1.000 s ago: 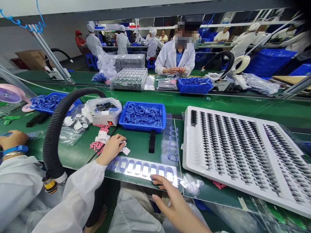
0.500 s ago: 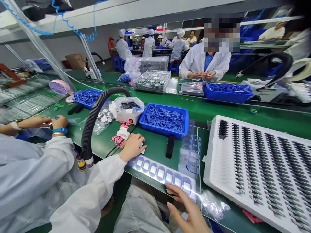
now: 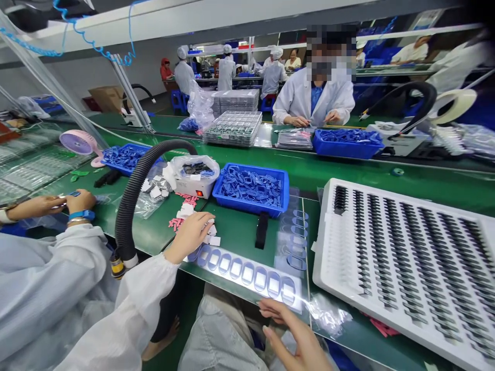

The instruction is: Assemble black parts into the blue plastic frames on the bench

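My left hand (image 3: 190,236) rests over a small heap of white square pieces (image 3: 215,240) on the green bench. Its fingers are bent together and their tips lie among the pieces; what they pinch, if anything, is hidden. Below it runs a clear strip bearing a row of blue-rimmed ovals (image 3: 248,272), each with a white square in its middle. Near the strip's right end, at the bench edge, hovers my right hand (image 3: 291,332). Its thumb and fingers are apart, with nothing between them.
A blue bin of blue plastic parts (image 3: 251,188) stands behind the strip. A white tray of black parts (image 3: 402,263) fills the right side. A black hose (image 3: 133,196) arches at left, beside a co-worker's hands (image 3: 79,203). Pink pieces (image 3: 176,223) lie near my left hand.
The view has turned slightly right. My left hand has shifted left and drawn its fingers together, uncovering more white pieces. My right hand has barely moved.
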`<control>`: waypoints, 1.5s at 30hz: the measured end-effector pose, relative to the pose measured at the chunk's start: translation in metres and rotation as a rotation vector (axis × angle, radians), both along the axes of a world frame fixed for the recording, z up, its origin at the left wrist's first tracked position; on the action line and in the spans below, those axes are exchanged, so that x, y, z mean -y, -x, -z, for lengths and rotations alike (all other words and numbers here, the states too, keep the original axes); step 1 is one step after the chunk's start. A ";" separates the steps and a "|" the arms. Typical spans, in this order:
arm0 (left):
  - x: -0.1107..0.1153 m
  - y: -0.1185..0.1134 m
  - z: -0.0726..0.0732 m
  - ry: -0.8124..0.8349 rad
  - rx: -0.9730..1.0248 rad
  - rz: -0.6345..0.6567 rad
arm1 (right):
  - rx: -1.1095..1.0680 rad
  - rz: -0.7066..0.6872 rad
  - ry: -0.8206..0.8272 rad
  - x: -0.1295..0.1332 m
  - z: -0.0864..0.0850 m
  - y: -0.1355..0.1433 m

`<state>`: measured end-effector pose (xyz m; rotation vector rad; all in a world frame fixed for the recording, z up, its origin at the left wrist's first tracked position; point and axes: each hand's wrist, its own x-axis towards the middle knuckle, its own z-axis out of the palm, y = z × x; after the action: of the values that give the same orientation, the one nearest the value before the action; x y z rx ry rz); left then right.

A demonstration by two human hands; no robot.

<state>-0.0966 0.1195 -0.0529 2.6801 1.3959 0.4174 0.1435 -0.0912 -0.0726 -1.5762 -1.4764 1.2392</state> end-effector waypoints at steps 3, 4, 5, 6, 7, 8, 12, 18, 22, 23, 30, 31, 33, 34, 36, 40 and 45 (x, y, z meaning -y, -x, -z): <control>0.007 -0.003 -0.003 0.014 -0.014 0.056 | -0.007 -0.020 0.030 0.000 -0.008 -0.004; 0.008 -0.005 -0.002 0.023 -0.026 0.082 | -0.003 -0.042 0.043 0.000 -0.012 -0.006; 0.010 -0.007 0.000 0.032 -0.040 0.102 | 0.001 -0.068 0.058 0.000 -0.015 -0.008; 0.011 -0.009 0.002 0.040 -0.052 0.115 | 0.004 -0.090 0.074 -0.001 -0.019 -0.010; 0.011 -0.011 0.005 0.047 -0.063 0.121 | 0.005 -0.104 0.088 -0.001 -0.022 -0.012; 0.012 -0.013 0.008 0.053 -0.071 0.124 | 0.003 -0.113 0.098 -0.001 -0.025 -0.014; 0.019 -0.021 0.014 0.095 -0.092 0.194 | 0.004 -0.115 0.112 0.001 -0.027 -0.025; 0.041 -0.029 0.025 0.223 -0.082 0.388 | 0.043 -0.062 0.098 0.010 -0.019 -0.042; 0.046 -0.030 0.033 0.229 -0.008 0.377 | 0.062 -0.017 0.052 0.014 -0.015 -0.047; 0.046 -0.030 0.034 0.221 0.005 0.385 | 0.066 -0.021 0.035 0.014 -0.015 -0.048; 0.047 -0.030 0.035 0.087 0.058 0.429 | 0.221 0.033 -0.101 0.011 -0.048 -0.078; 0.046 -0.030 0.035 0.062 0.065 0.440 | 0.269 0.073 -0.133 0.008 -0.057 -0.088; 0.044 -0.031 0.035 0.009 0.066 0.459 | 0.359 0.151 -0.199 -0.003 -0.073 -0.112; 0.044 -0.032 0.034 -0.019 0.058 0.469 | 0.402 0.180 -0.236 -0.011 -0.079 -0.125; 0.044 -0.038 0.032 -0.063 0.033 0.482 | 0.510 0.214 -0.321 -0.031 -0.085 -0.153; 0.053 -0.057 0.024 -0.051 0.022 0.500 | 0.984 0.113 -0.379 -0.076 -0.078 -0.194; 0.069 -0.091 0.016 0.036 0.098 0.590 | 1.306 -0.465 -0.539 -0.105 -0.070 -0.193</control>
<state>-0.0057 0.0506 -0.0692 2.8159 0.5313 0.4429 0.3367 0.0137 -0.0029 -1.7031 -2.7487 -0.2578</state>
